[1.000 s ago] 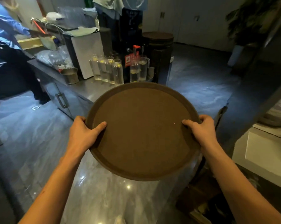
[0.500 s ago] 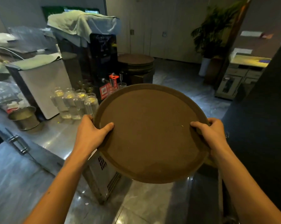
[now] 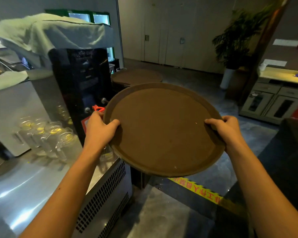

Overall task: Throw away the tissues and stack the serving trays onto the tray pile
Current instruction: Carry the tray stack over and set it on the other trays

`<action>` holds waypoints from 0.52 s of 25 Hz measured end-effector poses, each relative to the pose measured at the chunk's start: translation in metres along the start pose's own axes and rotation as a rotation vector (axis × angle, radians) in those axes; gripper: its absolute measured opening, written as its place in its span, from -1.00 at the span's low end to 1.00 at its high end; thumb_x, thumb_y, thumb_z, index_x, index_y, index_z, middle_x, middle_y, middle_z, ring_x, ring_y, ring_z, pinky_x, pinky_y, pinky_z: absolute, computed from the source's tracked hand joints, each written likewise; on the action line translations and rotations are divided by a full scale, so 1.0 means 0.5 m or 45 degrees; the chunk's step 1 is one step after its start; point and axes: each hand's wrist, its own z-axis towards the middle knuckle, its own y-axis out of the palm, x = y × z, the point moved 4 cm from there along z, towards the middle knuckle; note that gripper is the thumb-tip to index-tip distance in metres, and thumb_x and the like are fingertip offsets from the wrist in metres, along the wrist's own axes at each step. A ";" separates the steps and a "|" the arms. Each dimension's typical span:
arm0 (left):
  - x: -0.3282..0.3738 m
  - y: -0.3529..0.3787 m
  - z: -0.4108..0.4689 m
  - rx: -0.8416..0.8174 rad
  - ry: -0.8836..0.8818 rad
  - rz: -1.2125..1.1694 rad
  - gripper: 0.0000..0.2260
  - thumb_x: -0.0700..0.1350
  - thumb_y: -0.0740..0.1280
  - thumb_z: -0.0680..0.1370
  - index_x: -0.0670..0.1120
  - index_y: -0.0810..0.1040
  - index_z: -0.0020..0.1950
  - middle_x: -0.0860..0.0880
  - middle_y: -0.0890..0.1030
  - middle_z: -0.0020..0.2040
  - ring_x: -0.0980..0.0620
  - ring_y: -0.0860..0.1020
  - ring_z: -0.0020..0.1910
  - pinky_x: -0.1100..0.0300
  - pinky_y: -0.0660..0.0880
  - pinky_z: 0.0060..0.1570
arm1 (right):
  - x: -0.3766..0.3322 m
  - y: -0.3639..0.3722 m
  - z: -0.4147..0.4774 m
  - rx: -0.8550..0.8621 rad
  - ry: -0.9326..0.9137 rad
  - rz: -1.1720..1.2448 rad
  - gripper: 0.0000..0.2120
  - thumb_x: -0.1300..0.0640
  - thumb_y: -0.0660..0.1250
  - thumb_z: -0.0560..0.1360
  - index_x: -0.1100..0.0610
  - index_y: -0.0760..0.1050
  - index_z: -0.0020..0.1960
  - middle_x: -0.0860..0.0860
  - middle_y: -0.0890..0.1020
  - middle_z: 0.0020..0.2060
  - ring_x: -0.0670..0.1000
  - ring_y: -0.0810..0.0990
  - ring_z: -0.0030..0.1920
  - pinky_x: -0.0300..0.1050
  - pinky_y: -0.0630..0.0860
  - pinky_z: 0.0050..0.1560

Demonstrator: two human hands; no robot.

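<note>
A round brown serving tray is held level in front of me, bare on top. My left hand grips its left rim, thumb on the tray's face. My right hand grips the right rim the same way. Beyond the tray's far edge stands the tray pile, a stack of matching round brown trays past the end of the counter. No tissues are in view.
A steel counter runs along my left with several glass mugs, a black drinks machine draped with a cloth, and a vented end panel. Yellow floor tape lies below the tray. A potted plant and cabinets stand far right.
I have moved forward along the counter, both hands still on the tray. The tray pile and machine are nearer and the floor tape has come into view.
</note>
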 end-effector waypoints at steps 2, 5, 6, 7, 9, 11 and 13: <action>0.014 0.060 0.077 0.011 -0.008 -0.040 -0.72 -0.04 0.38 0.39 -0.09 0.45 0.04 -0.11 0.60 -0.10 -0.07 0.60 -0.13 -0.04 0.58 -0.19 | -0.017 0.032 0.107 -0.041 -0.005 -0.036 -0.73 0.12 0.49 0.39 0.28 0.51 -0.09 0.18 0.62 -0.28 0.14 0.65 -0.26 -0.04 0.56 -0.38; 0.019 0.145 0.209 0.037 -0.013 -0.106 -0.76 -0.07 0.35 0.40 -0.09 0.47 0.04 -0.12 0.60 -0.08 -0.06 0.61 -0.12 0.00 0.57 -0.20 | -0.048 0.095 0.274 -0.087 -0.041 -0.105 -0.61 0.07 0.47 0.44 0.34 0.50 0.10 0.22 0.64 -0.16 0.15 0.65 -0.18 0.01 0.56 -0.32; 0.020 0.171 0.249 0.048 -0.027 -0.143 -0.75 -0.06 0.33 0.40 -0.08 0.46 0.04 -0.13 0.59 -0.03 -0.08 0.60 -0.08 -0.02 0.58 -0.15 | -0.060 0.118 0.326 -0.091 -0.060 -0.137 -0.58 0.07 0.45 0.46 0.36 0.50 0.14 0.27 0.64 -0.10 0.20 0.65 -0.13 0.09 0.59 -0.23; 0.021 0.195 0.288 0.060 -0.058 -0.181 -0.71 -0.04 0.31 0.38 -0.07 0.45 0.07 -0.14 0.57 0.03 -0.09 0.59 -0.02 -0.07 0.58 -0.08 | -0.075 0.142 0.373 -0.098 -0.074 -0.172 -0.57 0.07 0.43 0.48 0.38 0.49 0.16 0.31 0.64 -0.06 0.24 0.65 -0.08 0.15 0.58 -0.13; 0.025 0.238 0.361 0.091 -0.111 -0.243 -0.62 -0.01 0.28 0.36 -0.07 0.45 0.15 -0.16 0.53 0.13 -0.11 0.56 0.05 -0.15 0.56 0.03 | -0.102 0.192 0.469 -0.132 -0.082 -0.214 -0.58 0.08 0.39 0.52 0.41 0.49 0.18 0.36 0.63 0.00 0.29 0.64 -0.01 0.20 0.57 -0.01; 0.031 0.275 0.426 0.125 -0.149 -0.255 -0.62 -0.03 0.28 0.40 -0.08 0.44 0.20 -0.17 0.51 0.16 -0.12 0.56 0.04 -0.17 0.55 0.03 | -0.128 0.241 0.565 -0.162 -0.092 -0.256 -0.60 0.09 0.34 0.56 0.41 0.49 0.20 0.37 0.62 0.03 0.30 0.63 0.03 0.19 0.57 -0.02; 0.033 0.310 0.477 0.172 -0.171 -0.242 -0.66 -0.08 0.28 0.44 -0.11 0.44 0.20 -0.18 0.49 0.17 -0.13 0.55 0.03 -0.18 0.55 0.04 | -0.144 0.293 0.651 -0.227 -0.091 -0.289 -0.65 0.11 0.29 0.59 0.38 0.50 0.20 0.35 0.62 0.03 0.26 0.64 0.01 0.11 0.55 -0.13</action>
